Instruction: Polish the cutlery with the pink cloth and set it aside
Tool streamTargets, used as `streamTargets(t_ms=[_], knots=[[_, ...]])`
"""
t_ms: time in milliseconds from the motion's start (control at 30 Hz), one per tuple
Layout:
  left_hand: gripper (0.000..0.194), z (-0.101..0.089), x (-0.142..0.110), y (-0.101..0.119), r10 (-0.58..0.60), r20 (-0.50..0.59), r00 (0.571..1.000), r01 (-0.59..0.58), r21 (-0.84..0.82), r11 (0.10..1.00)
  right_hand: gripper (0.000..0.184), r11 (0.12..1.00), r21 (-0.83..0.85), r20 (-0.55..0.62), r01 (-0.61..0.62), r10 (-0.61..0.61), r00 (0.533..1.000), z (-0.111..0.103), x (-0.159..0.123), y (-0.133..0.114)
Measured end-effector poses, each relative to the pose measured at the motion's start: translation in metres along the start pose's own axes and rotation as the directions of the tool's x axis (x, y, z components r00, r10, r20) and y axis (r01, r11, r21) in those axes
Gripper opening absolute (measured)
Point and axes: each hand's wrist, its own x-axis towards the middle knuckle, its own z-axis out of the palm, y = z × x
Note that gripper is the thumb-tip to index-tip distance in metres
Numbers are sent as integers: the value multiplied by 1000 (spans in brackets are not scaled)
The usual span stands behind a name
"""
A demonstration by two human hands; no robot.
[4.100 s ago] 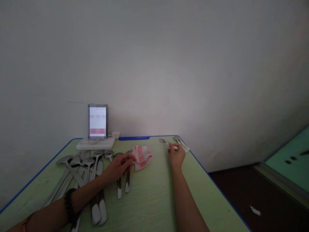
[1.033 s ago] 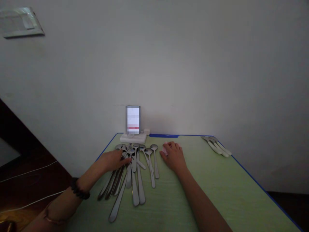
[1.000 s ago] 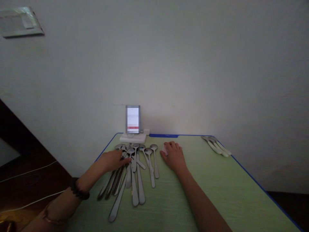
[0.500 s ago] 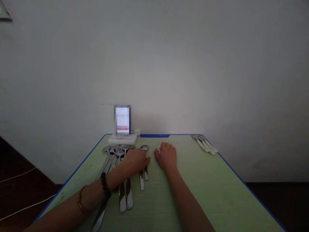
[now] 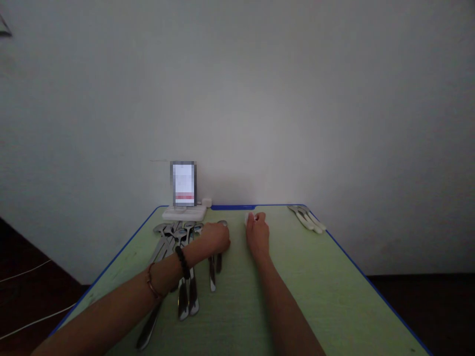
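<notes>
Wall (image 5: pixel 237 109), pale and plain, rises behind the green, blue-edged worktop (image 5: pixel 304 287). Left hand (image 5: pixel 216 237) curls over a spoon (image 5: pixel 222 223) right of the silver cutlery (image 5: pixel 159 247); its grip is unclear. Right hand (image 5: pixel 258 235) closes around a pale cloth (image 5: pixel 249 218). Dark floor (image 5: pixel 419 296) shows beyond.

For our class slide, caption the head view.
Left hand over a metal spoon, right hand holding pale cloth, green table beneath.
</notes>
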Motion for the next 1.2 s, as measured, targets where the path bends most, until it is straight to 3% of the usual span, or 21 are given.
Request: streamTargets(t_ms=[167, 300, 400, 500, 567, 600, 700, 767, 933, 1033, 1200], knots=[[29, 0, 14, -4, -44, -45, 998, 39, -113, 993, 29, 891, 425, -144, -161, 242, 959, -6, 6, 17], [28, -1, 19, -14, 2, -102, 995, -29, -262, 965, 24, 682, 699, -191, -214, 467, 864, -4, 13, 32], [35, 5, 11, -17, 87, -171, 981, -151, -412, 899, 18, 413, 882, -37, -229, 544, 838, -2, 18, 39], [51, 16, -3, -14, 105, -233, 967, -221, -554, 802, 14, 86, 967, 171, -240, 480, 860, -2, 21, 43], [53, 24, -11, -12, 114, -257, 960, -253, -617, 745, 14, -30, 968, 239, -251, 427, 872, -3, 23, 45], [50, 27, -13, -11, 110, -271, 956, -270, -673, 688, 14, -57, 964, 259, -259, 406, 877, -3, 24, 45], [37, 34, -15, -10, 77, -236, 969, -247, -888, 388, 14, -93, 950, 313, -299, 343, 886, -3, 24, 43], [35, 37, -13, -10, 76, -192, 978, -206, -936, 287, 16, -97, 932, 361, -348, 289, 887, -1, 22, 40], [34, 42, -10, -7, 74, -263, 962, -272, -896, 351, 23, -80, 895, 447, -440, 117, 887, 6, 15, 29], [34, 43, -12, -5, 91, -273, 958, -287, -882, 373, 19, -150, 884, 455, -443, 54, 889, 4, 15, 24], [34, 41, -14, -5, 70, -268, 961, -273, -876, 397, 12, -271, 808, 527, -523, -65, 847, -6, 19, 22]])
